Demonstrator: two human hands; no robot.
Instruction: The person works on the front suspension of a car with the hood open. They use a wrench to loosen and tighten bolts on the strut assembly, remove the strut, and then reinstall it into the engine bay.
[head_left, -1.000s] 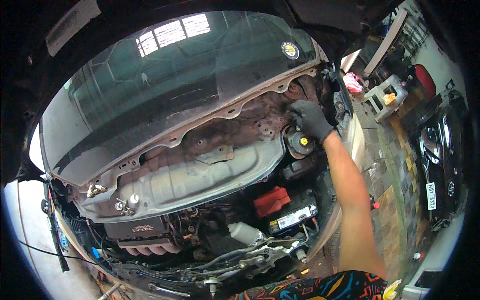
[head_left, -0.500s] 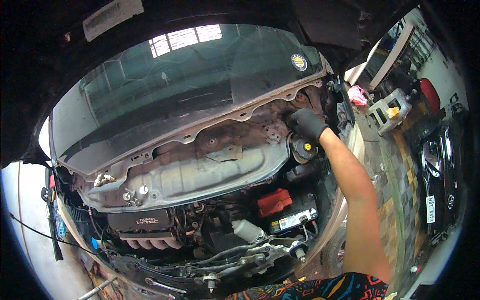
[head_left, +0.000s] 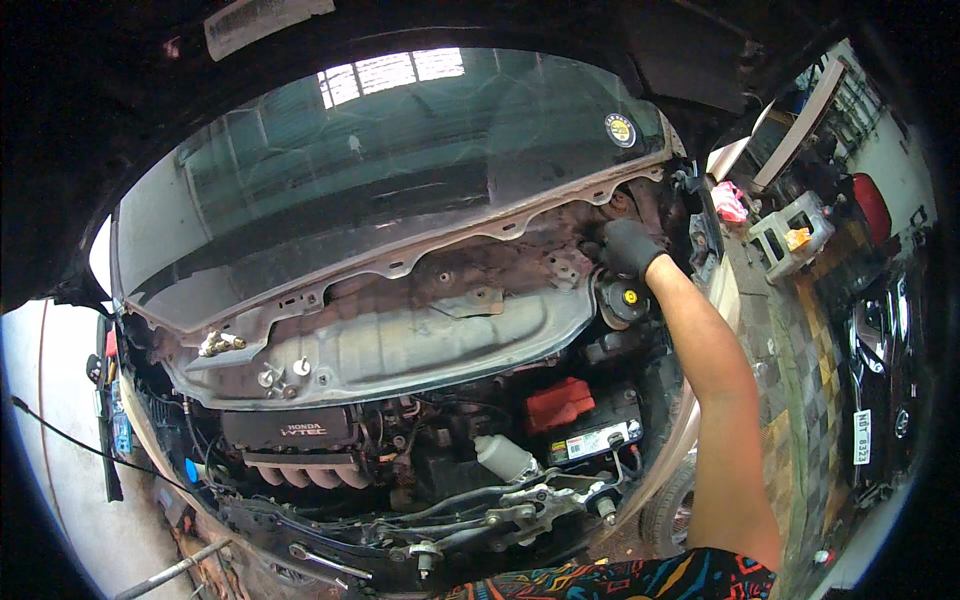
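Observation:
My right hand (head_left: 632, 249), in a black glove, reaches into the far right corner of a car's open engine bay. Its fingers are curled closed at the rusty cowl panel (head_left: 400, 345), below the windshield; whatever they hold is hidden. Just below the wrist sits a round black reservoir cap (head_left: 630, 297) with a yellow mark. My left hand is out of the picture. Small metal fittings (head_left: 222, 344) and a few whitish round pieces (head_left: 285, 378) lie on the cowl's left part. Across the front of the bay rests a wiper linkage (head_left: 540, 510) with its silver motor (head_left: 505, 458).
A battery (head_left: 600, 440) with a red cover (head_left: 560, 403) stands right of the engine cover (head_left: 290, 430). A ratchet wrench (head_left: 328, 560) lies along the front edge. The raised hood (head_left: 480, 25) hangs overhead. A grey concrete block (head_left: 790, 235) and a black car (head_left: 885, 370) are at right.
The whole view has shifted, so the car appears slightly farther right. My right hand stays closed in the same corner, with little visible movement against the cowl.

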